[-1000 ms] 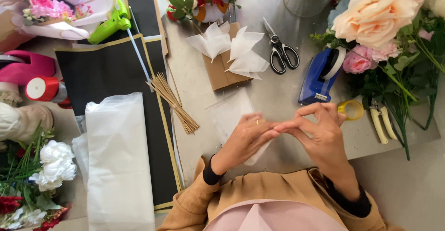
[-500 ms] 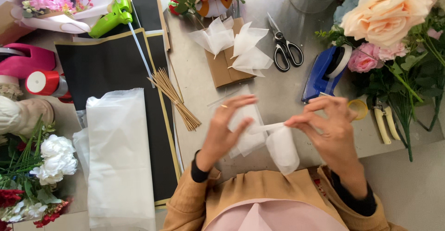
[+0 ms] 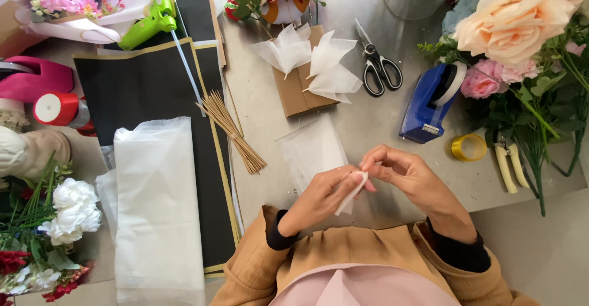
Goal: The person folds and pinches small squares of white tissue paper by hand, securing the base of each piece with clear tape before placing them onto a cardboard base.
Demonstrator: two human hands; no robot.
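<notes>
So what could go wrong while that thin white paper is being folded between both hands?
1. The paper is flimsy and pinched between the left hand and right hand; it may tear or crease badly.
2. The loose sheet lies just past the hands; a sleeve could drag it off.
3. The sticks lie near the left hand and might get scattered.
</notes>
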